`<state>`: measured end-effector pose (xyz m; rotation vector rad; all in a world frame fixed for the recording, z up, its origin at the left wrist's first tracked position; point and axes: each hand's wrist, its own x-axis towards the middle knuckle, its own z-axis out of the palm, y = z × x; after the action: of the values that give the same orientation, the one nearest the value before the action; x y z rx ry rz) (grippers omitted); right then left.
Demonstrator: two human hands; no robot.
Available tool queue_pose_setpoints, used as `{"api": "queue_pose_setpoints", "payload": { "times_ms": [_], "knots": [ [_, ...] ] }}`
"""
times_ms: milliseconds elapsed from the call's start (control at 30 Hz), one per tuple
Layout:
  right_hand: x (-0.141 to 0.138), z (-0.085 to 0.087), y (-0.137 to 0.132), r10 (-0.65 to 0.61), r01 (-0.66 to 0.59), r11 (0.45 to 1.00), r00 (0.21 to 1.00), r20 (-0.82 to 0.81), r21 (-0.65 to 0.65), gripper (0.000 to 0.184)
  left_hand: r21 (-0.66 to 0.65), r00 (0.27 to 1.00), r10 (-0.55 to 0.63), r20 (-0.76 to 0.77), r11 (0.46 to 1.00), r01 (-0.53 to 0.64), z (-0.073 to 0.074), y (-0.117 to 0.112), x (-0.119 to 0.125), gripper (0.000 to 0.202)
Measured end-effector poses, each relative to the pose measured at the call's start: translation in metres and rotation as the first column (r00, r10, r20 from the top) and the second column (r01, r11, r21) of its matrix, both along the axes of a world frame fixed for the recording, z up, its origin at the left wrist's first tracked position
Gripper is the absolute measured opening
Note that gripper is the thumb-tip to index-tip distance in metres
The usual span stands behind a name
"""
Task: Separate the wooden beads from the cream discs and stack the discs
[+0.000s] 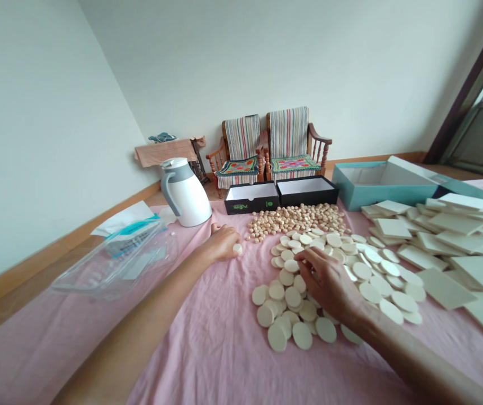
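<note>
My left hand [223,244] is closed just above the pink cloth, with a small pale wooden bead [237,248] at its fingers. Beyond it and to the right lies a heap of similar small wooden beads [296,216]. My right hand [323,278] reaches over a spread pile of flat cream-coloured discs [302,335]. Its fingers are bent together, their tips touching the discs near the pile's left side. Whether a disc is pinched between them is hidden. Square cream-coloured tiles [444,288] lie stacked loosely to the right of the discs.
Two black open boxes [252,205] stand at the table's far edge, beside a larger teal box [385,194]. A white and grey jug [191,197] stands at the back left, near a clear plastic tray [110,264]. Two wooden chairs [290,135] are against the wall.
</note>
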<state>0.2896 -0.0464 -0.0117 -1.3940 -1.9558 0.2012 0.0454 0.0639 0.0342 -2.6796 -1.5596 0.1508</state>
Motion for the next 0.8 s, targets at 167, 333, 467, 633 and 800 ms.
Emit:
{"api": "queue_pose_setpoints", "payload": {
  "times_ms": [167, 333, 467, 633, 800],
  "knots": [
    [0.001, 0.0, 0.0, -0.008, 0.009, 1.0, 1.0, -0.014, 0.027, 0.018, 0.011, 1.0, 0.013, 0.026, 1.0, -0.014, 0.001, -0.003, 0.001, 0.02],
    [0.006, 0.003, 0.003, -0.092, 0.1, 0.988, 0.994, -0.065, 0.117, 0.017, 0.097, 0.946, -0.173, 0.275, 0.984, 0.152, -0.008, -0.003, 0.02, 0.024],
    [0.01, 0.004, 0.006, -0.111, 0.123, 0.982, 0.99, -0.092, 0.142, 0.015, 0.067, 0.852, -0.331, 0.405, 0.94, 0.333, -0.021, -0.002, 0.049, 0.023],
    [0.012, 0.004, 0.007, -0.102, 0.112, 0.984, 0.992, -0.077, 0.135, 0.014, 0.013, 0.808, -0.324, 0.491, 0.931, 0.365, -0.036, 0.005, 0.072, 0.026],
    [0.011, 0.003, 0.006, -0.09, 0.097, 0.99, 0.993, -0.072, 0.106, 0.016, -0.012, 0.798, -0.27, 0.538, 0.945, 0.328, -0.04, 0.006, 0.078, 0.025]
  ]
}}
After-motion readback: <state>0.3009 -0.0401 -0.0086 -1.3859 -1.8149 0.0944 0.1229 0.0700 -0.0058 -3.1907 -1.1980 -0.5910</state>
